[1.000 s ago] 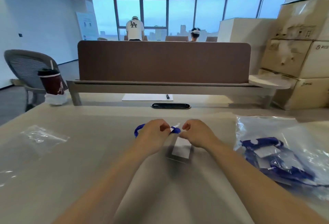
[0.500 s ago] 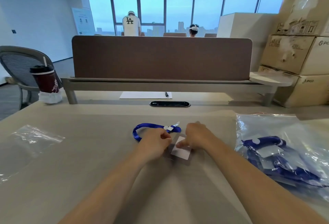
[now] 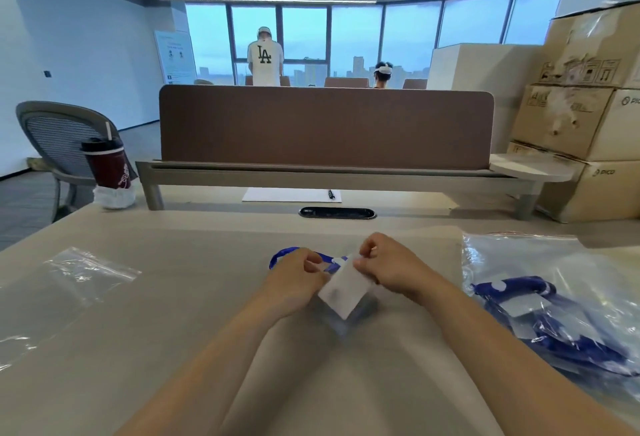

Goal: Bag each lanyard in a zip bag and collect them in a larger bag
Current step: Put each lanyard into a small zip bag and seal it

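Fingers of left hand (image 3: 298,279) and right hand (image 3: 391,269) pinch tilted white badge card (image 3: 346,291) of blue lanyard (image 3: 278,255), strap lying on counter (image 3: 173,331).

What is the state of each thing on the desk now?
blue lanyard, strap lying loose on the desk
white card, tilted, off the desk
left hand, grips the lanyard by the card
right hand, pinches the card's top
small zip bag, empty, flat
large bag, holds bagged lanyards
cup, upright, lidded
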{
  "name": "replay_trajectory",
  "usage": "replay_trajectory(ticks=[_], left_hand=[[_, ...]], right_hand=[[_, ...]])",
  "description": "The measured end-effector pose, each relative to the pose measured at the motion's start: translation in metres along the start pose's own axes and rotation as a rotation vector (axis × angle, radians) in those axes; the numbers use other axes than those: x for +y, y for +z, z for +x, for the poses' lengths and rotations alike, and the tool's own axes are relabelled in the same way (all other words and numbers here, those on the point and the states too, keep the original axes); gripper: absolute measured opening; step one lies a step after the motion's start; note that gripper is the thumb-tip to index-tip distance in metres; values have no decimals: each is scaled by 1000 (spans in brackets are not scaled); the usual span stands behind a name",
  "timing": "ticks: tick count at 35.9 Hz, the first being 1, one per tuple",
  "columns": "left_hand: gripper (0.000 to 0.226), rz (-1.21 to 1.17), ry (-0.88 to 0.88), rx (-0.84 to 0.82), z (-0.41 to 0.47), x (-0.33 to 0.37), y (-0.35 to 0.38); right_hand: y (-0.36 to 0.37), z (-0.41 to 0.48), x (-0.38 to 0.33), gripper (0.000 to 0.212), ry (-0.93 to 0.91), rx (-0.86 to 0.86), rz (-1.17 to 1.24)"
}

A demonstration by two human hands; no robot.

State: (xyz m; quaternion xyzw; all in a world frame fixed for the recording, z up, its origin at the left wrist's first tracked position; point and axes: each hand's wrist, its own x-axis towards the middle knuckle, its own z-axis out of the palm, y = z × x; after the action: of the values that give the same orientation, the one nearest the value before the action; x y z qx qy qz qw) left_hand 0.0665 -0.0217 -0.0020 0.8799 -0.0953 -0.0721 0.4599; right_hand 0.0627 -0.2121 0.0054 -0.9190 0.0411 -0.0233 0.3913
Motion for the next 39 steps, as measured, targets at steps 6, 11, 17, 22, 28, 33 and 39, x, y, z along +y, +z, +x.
replay_trajectory(ticks=[6,11,17,22,28,33,39], left_hand=[[18,-373,-23,6,1,-3,-28],[2,-603,-65,52,8,6,-42],[18,-401,0,273,23,-5,-51],[7,-399,18,329,27,-13,-56],[16,-370,73,327,25,-23,-56],[10,-314,73,332,24,-28,-54],[13,-400,27,378,24,-30,-52]], right_hand=[[-2,3,-22,10,-92,156,347],[14,22,-39,13,-82,159,506],[18,46,-33,14,-49,278,250],[28,59,-24,29,-75,60,-148],[34,65,-16,36,-93,-129,-489],[38,70,-11,27,-50,-131,-567],[30,70,-15,10,-84,-124,-575]])
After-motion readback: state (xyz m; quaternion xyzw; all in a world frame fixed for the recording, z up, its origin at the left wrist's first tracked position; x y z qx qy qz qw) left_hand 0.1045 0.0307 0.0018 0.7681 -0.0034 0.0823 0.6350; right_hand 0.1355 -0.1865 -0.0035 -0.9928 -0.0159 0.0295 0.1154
